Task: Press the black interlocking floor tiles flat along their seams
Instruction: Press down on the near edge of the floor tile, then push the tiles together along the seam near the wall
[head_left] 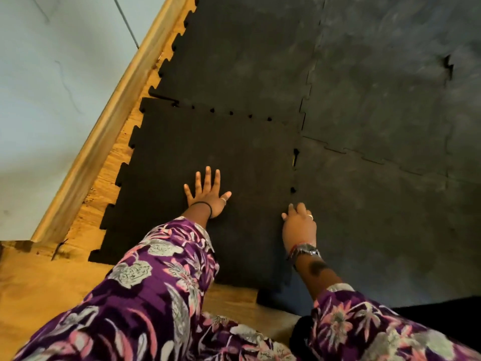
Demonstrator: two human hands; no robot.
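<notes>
Black interlocking floor tiles cover the floor. The nearest tile [208,152] is darker than the dusty grey tile [377,217] to its right. My left hand [207,191] lies flat on the near tile, palm down with fingers spread. My right hand [299,222] presses fingertips-down on the vertical seam [294,188] between these two tiles, where small gaps show between the teeth. The far seam [234,113] of the near tile also shows small open notches. Both hands hold nothing.
Wooden floor [52,282] shows to the left and in front of the tiles. A wooden baseboard [109,121] runs diagonally along a pale wall [39,87]. A raised tab [449,66] sticks up at a far right seam. My purple floral sleeves fill the foreground.
</notes>
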